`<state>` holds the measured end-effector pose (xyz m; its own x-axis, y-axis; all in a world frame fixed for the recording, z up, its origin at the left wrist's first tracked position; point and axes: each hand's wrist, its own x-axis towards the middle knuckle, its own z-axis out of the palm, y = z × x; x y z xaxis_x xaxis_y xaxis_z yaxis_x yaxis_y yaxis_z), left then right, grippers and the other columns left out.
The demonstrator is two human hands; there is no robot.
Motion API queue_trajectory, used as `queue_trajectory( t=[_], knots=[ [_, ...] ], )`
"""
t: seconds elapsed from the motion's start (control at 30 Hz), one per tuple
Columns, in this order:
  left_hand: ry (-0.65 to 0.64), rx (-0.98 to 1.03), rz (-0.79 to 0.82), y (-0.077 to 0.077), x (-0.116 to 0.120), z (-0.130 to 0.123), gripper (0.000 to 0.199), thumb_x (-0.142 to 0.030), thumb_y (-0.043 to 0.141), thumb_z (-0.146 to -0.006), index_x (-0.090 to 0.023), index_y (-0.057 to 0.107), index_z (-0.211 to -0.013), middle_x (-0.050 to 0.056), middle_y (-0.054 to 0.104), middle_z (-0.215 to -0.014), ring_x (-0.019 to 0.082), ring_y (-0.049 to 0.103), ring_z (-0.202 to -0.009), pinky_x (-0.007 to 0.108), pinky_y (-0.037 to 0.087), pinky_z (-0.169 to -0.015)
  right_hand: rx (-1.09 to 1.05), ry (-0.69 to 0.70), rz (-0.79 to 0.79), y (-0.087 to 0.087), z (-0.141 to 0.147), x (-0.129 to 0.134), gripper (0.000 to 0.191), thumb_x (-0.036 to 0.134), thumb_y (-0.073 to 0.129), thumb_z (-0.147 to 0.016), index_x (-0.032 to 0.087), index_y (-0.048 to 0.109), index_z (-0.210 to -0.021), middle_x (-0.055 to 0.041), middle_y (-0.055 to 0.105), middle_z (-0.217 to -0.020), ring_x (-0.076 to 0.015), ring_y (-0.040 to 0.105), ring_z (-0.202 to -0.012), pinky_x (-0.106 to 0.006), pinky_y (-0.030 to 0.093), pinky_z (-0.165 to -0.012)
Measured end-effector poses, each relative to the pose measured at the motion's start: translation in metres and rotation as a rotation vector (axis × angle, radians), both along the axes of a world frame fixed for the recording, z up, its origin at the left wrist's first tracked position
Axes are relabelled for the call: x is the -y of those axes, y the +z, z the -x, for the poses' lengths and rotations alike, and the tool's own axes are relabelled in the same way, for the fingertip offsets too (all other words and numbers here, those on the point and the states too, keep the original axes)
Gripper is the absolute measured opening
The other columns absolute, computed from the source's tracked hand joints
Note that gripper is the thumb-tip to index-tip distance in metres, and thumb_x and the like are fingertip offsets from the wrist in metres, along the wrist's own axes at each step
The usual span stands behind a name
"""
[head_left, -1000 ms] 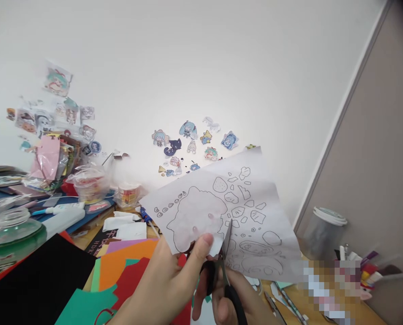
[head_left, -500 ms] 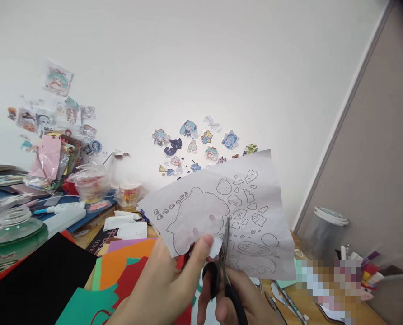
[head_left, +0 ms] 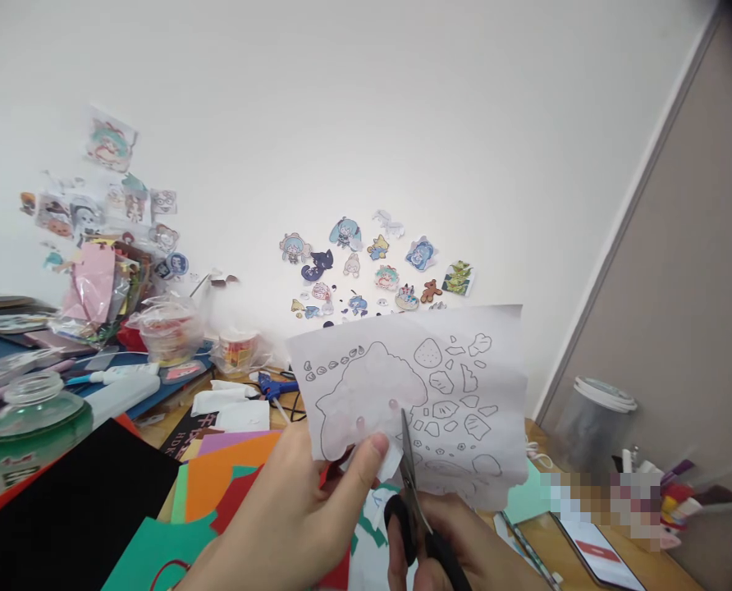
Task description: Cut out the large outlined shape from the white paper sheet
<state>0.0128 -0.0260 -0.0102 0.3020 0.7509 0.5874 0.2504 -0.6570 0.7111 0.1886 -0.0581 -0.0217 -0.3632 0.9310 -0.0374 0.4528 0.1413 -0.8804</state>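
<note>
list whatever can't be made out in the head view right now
In the head view:
Left hand: some fingertips, hidden behind the thumb and paper.
Scissors: one handle's end, cut off by the bottom edge.
Phone: near end, cut off by the bottom edge.
Black sheet: one side, cut off by the left edge.
Pixelated patch: whatever lies beneath, blurred out.

A craft corner is showing: coloured papers (head_left: 227,472) are lying on the desk (head_left: 652,566), cartoon cutouts (head_left: 345,234) are hanging above it.
</note>
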Motion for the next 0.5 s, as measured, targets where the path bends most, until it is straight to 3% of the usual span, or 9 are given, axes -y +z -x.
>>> queue_trajectory(
  t=[0.17, 0.33, 0.5],
  knots=[
    [-0.058, -0.04, -0.002, -0.0025, -0.0025, 0.0016, 0.017, -0.032, 0.044, -0.086, -0.021, 0.05, -0.074, -0.003, 0.06, -0.067, 0.011, 0.058, -0.063, 0.016, 0.045, -0.056, 0.054, 0.049, -0.061, 0.0006, -0.003, 0.0001, 0.031, 0.049, 0.058, -0.066, 0.019, 0.06, -0.073, -0.0025, 0.058, -0.064, -0.0125, 0.049, -0.052, -0.022, 0.034, -0.044],
    [-0.13, 0.053, 0.035, 0.0007, 0.0018, -0.0003, 0.007, -0.027, 0.048, -0.083, -0.023, 0.053, -0.082, -0.004, 0.064, -0.071, 0.01, 0.061, -0.066, 0.015, 0.047, -0.058, 0.104, 0.066, -0.145, 0.0012, -0.0033, -0.0019, 0.053, 0.066, 0.049, -0.064, 0.017, 0.061, -0.079, -0.007, 0.062, -0.071, -0.016, 0.054, -0.059, -0.022, 0.038, -0.047],
    [-0.049, 0.045, -0.014, -0.0018, 0.0011, -0.0019, 0.012, -0.03, 0.048, -0.083, -0.022, 0.055, -0.077, -0.005, 0.063, -0.064, 0.01, 0.059, -0.059, 0.017, 0.046, -0.055, 0.128, 0.09, -0.123, 0.0, -0.004, -0.0009, 0.062, 0.074, 0.045, -0.061, 0.016, 0.059, -0.076, -0.006, 0.058, -0.068, -0.0138, 0.051, -0.055, -0.022, 0.038, -0.047]
  ],
)
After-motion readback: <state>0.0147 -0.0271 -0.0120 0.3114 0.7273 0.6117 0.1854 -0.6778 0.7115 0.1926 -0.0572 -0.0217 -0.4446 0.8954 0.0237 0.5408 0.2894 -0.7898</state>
